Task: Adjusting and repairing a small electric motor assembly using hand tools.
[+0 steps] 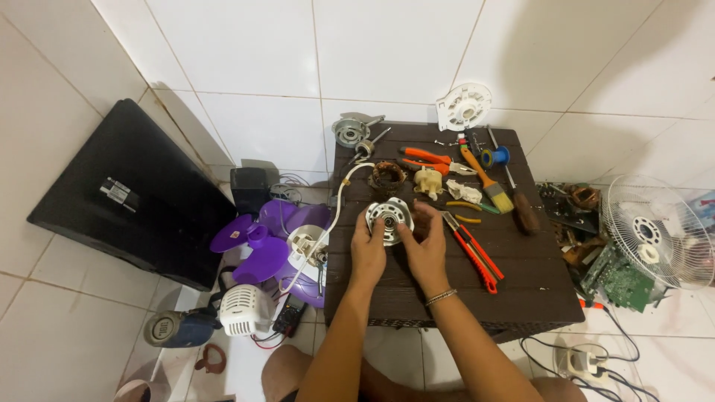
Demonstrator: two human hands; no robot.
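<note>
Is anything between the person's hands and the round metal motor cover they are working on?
Nothing visible. The left hand and right hand both grip the round metal motor cover directly, one on each side, above the dark table. The red-handled pliers lie to the right of the right hand, clear of the grip.

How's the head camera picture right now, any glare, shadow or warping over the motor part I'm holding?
Head view: wide-angle warping bends the wall tiles and floor edges; a soft shadow falls on the tiles at upper right; left hand and right hand hold the round metal motor cover sharply, no glare; the dark table reads low in contrast.
</note>
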